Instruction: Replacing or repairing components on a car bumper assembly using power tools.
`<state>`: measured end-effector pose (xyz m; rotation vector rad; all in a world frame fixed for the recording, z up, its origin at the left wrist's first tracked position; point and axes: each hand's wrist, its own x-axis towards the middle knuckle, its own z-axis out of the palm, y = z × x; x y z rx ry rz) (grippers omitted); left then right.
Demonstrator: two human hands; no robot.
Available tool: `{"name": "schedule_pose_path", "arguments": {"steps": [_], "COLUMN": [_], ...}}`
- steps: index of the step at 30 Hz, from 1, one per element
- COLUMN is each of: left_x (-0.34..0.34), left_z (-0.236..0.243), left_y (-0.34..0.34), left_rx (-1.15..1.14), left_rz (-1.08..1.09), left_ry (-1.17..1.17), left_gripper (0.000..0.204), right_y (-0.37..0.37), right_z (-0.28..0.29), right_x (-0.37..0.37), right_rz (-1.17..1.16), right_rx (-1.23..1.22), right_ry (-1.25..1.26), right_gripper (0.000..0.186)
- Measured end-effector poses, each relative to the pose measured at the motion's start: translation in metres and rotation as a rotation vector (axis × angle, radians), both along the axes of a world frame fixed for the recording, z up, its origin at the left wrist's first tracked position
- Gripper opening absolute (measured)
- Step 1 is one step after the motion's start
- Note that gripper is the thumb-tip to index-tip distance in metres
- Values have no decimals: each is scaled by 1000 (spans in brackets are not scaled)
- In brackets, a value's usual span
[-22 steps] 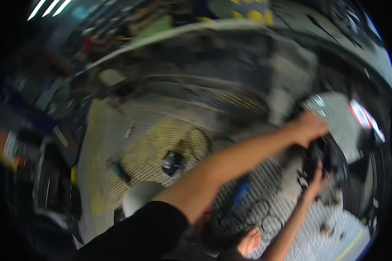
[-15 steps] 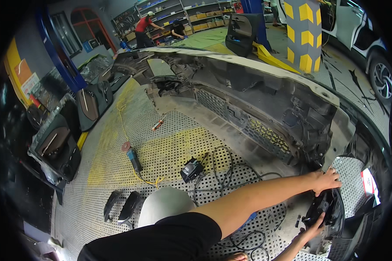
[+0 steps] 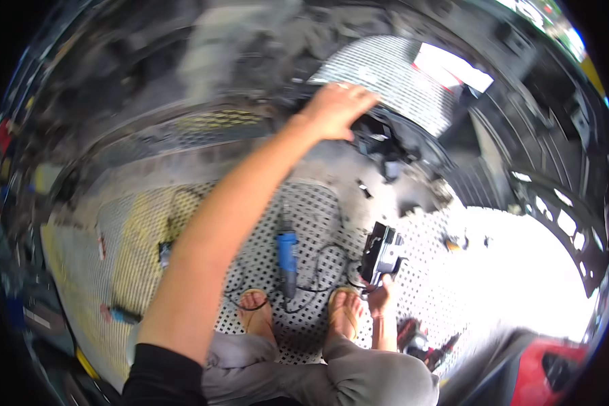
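My left hand [image 3: 337, 111] reaches across to the large dark car bumper [image 3: 203, 159], its fingers bent over the edge of an opening and its thumb apart below. Beside it sits a black fitting [image 3: 379, 135] in the bumper's corner. Low on the right, my right hand [image 3: 384, 298] grips a black lamp unit [image 3: 380, 254] with a pale, shiny face, tilted and held above the perforated floor near my right foot. Its fingers are partly hidden under the unit. Motion smears the bumper's details.
A blue corded power tool [image 3: 287, 260] lies before my feet, its black cable looping right. Further left are an angle grinder [image 3: 122, 314] and a small dark unit [image 3: 165, 253]. A red and black power tool [image 3: 416, 342] lies by my right knee, with a red object [image 3: 548, 372] beyond.
My right hand has come away from the bumper's corner and now holds the lamp unit near my feet. My left hand stays at the bumper edge. The view has swung down and right.
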<state>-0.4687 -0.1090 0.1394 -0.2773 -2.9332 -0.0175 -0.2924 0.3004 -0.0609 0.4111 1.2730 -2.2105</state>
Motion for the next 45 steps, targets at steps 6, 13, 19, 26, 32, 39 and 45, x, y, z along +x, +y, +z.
{"name": "schedule_pose_path", "arguments": {"steps": [6,13,19,26,32,39,45], "left_x": [-12,-6,1,16,13,12,36], "left_z": [-7,-8,-9,-27,-20,-41,-38], "left_y": [31,29,29,31,12,53,29], "left_rx": [135,133,98,40,5,172,143], "left_rz": [-55,-3,11,59,49,-36,159], "left_ry": [63,24,52,184,242,440,310], "left_gripper": [102,101,103,102,95,93,91], "right_y": [81,118,116,113,-19,-149,-190], "right_z": [23,10,-10,-23,87,8,-6], "right_x": [1,-29,-18,2,-8,-5,37], "right_rz": [-236,-387,-426,-522,79,1048,964], "right_rx": [125,563,689,1249,942,874,916], "right_ry": [-53,-101,74,240,800,917,856], "right_gripper": [70,88,62,73,31,82,85]}}
